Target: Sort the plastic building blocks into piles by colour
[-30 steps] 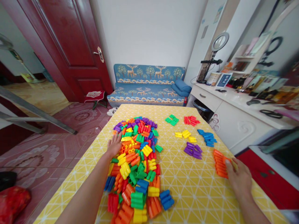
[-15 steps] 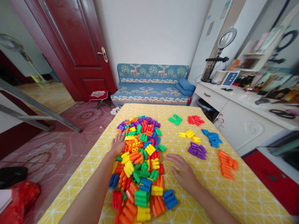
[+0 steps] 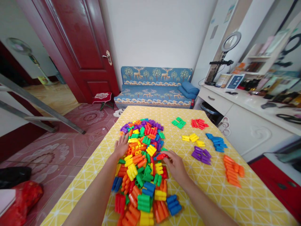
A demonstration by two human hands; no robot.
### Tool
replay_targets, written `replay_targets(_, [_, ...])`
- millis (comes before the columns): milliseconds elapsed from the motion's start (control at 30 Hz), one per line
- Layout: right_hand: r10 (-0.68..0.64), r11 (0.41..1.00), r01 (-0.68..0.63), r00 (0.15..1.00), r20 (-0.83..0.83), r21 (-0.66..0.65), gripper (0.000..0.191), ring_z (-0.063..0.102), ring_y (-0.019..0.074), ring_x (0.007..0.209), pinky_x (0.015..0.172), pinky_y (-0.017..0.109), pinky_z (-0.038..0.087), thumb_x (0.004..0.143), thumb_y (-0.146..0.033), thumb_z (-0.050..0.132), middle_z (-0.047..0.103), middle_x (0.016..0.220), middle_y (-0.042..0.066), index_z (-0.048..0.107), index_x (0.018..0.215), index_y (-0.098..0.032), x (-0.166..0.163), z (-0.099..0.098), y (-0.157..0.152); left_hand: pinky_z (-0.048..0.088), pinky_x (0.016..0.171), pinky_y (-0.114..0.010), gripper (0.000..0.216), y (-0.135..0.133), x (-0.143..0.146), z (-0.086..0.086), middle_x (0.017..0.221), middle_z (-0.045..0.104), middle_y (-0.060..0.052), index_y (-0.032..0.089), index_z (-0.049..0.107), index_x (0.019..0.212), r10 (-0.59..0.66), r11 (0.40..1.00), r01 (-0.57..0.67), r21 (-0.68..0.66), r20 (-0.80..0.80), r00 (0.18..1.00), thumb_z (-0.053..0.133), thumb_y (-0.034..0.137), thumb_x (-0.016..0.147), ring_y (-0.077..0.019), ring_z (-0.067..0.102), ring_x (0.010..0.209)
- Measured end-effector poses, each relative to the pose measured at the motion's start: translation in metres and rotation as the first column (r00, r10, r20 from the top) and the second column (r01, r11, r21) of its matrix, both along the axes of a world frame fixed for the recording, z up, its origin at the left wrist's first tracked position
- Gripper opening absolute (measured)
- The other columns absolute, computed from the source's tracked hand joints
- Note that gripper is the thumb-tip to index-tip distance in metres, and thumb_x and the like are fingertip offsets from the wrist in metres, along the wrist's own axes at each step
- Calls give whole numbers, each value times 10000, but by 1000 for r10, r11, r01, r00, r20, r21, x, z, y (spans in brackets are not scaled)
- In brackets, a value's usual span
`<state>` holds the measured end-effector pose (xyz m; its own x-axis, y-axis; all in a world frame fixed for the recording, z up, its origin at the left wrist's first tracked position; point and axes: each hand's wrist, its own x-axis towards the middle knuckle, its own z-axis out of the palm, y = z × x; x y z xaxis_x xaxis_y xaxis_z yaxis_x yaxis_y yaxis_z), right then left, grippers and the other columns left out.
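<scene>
- Right hand: thumb and fingers are clamping on a red block at the right edge of the pile; whether the block is lifting clear of its neighbours, cannot tell.
- Left hand: is lying palm down against the pile's far-left edge, fingers extending loosely, gripping nothing visible.
- Pile: mixed colours, is running near to far between the forearms; a blue block is sitting at its near-right edge.
- Right of the pile, six single-colour groups are lying apart: green group and red group farthest, yellow group nearer, then blue group and purple group, orange group nearest and farthest right.
- All blocks are resting on a yellow cloth with white lines.
- Beyond the table's far edge a blue sofa is standing by the wall.
- Far left: a small stool is standing before a red door.
- Far right: a white dresser is holding a ring lamp and assorted items.
</scene>
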<state>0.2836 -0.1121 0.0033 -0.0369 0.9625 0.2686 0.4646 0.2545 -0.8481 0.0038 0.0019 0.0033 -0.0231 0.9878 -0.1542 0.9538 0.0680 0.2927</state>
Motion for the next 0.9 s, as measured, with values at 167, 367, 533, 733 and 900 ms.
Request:
replay_targets(167, [-57, 963, -39, 937, -344, -266, 363, 631, 184, 641, 549, 273, 473, 772, -467, 616, 692, 775, 54, 650, 975, -169, 15, -1, -2, 133, 1174, -490, 594, 0, 0, -1, 1606, 23, -11, 257, 112, 1526, 4, 1000, -4, 10, 2, 1000, 243, 306, 949, -251, 80, 1472])
replay_targets(367, [-151, 962, 30, 886, -438, -270, 380, 653, 183, 713, 599, 256, 482, 716, -517, 676, 703, 788, 62, 634, 865, -169, 29, 9, -13, 153, 1168, -499, 602, 0, 0, 0, 1605, 32, -28, 243, 109, 1527, 2, 1000, -2, 7, 5, 1000, 253, 285, 944, -263, 100, 1469])
replay_targets(533, [-184, 901, -61, 842, -507, -428, 300, 626, 150, 584, 498, 221, 431, 741, -474, 603, 674, 655, 27, 597, 768, -175, 32, 13, -27, 159, 1167, -498, 596, -1, 1, 1, 1605, 64, -21, 257, 135, 1524, 4, 1000, -4, 20, -3, 1000, 260, 286, 942, -261, 113, 1468])
replay_targets(733, [-253, 818, 105, 949, -189, -566, 256, 407, 75, 327, 373, 183, 245, 682, -408, 561, 545, 397, -23, 478, 561, -199, 37, 10, -26, 172, 1168, -477, 602, -1, 0, 0, 1605, 80, -10, 273, 130, 1523, 8, 1000, -7, 27, -13, 1000, 260, 266, 935, -246, 119, 1468])
replay_targets(900, [-338, 880, 316, 941, 0, -354, 287, 406, 101, 352, 401, 218, 278, 730, -436, 528, 465, 372, -47, 446, 557, -222, 39, -6, -18, 166, 1166, -493, 601, -1, -1, -1, 1606, 59, -26, 257, 117, 1526, -3, 1000, 3, 27, -13, 1000, 251, 261, 940, -261, 113, 1468])
